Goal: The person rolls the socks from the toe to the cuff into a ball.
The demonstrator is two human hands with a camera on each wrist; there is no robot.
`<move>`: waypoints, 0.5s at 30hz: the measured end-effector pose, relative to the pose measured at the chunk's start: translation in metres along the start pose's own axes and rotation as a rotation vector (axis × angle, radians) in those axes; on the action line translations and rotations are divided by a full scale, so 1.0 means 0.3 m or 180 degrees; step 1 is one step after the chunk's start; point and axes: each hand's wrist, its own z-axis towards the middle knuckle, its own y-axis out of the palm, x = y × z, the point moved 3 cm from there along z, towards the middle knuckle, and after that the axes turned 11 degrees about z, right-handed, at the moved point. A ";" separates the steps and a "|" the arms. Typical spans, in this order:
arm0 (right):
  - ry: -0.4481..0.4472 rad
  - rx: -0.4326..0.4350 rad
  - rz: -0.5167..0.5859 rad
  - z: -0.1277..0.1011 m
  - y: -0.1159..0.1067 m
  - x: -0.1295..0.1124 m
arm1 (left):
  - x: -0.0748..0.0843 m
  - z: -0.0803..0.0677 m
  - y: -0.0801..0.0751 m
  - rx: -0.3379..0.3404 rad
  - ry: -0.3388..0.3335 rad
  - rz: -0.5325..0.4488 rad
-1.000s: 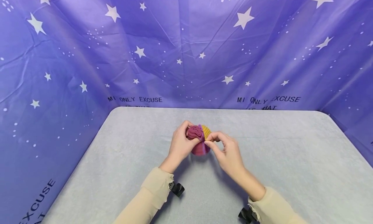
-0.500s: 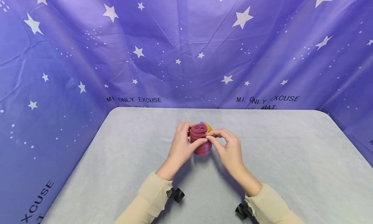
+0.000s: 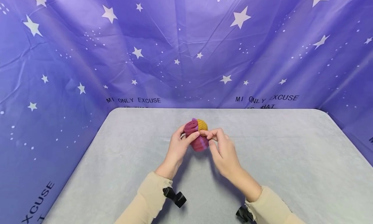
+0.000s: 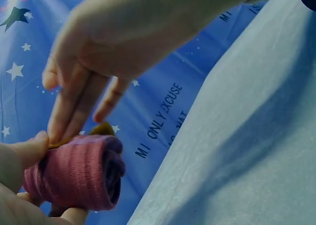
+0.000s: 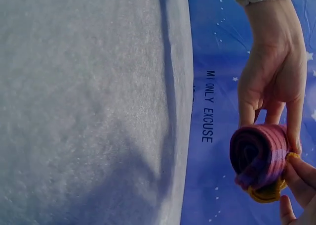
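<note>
A rolled-up sock [image 3: 199, 144], maroon with purple stripes and a mustard-yellow part [image 3: 202, 124], is held above the table. My left hand [image 3: 176, 148] grips it from the left, thumb across the front and fingers behind. From the right, the extended fingers of my right hand [image 3: 225, 154] touch the roll beside the yellow edge; its thumb stands apart from them. In the left wrist view the sock roll [image 4: 81, 173] shows its spiral end on the right. In the right wrist view the yellow part [image 5: 266, 193] lies under the roll, near the right fingertips.
The table [image 3: 116, 172] has a pale grey cloth-like top with rounded far corners. Behind and beside it hangs a purple-blue curtain [image 3: 163, 39] with white stars and black lettering. Black wrist cameras [image 3: 175, 197] sit at both sleeves.
The sock roll has tilted and shifted slightly up and left, showing more yellow than half a second ago. My right thumb and index finger, earlier together at the yellow edge, have parted.
</note>
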 end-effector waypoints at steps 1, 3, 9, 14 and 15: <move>-0.0015 -0.0016 -0.0073 -0.002 0.001 -0.006 | 0.000 0.000 0.001 0.0028 -0.0018 0.0001; -0.0038 -0.0039 -0.0170 -0.009 0.003 -0.014 | 0.000 -0.002 0.003 0.0053 -0.0040 0.0018; -0.0100 -0.0131 0.0053 -0.020 0.000 -0.020 | -0.003 -0.003 0.003 -0.0089 -0.0014 0.0079; -0.0047 -0.0179 0.0179 -0.015 0.001 -0.025 | 0.000 -0.002 -0.005 -0.0111 0.0164 0.0494; -0.0021 -0.0199 0.0248 -0.013 0.001 -0.025 | -0.001 -0.001 -0.008 -0.0082 0.0197 0.0611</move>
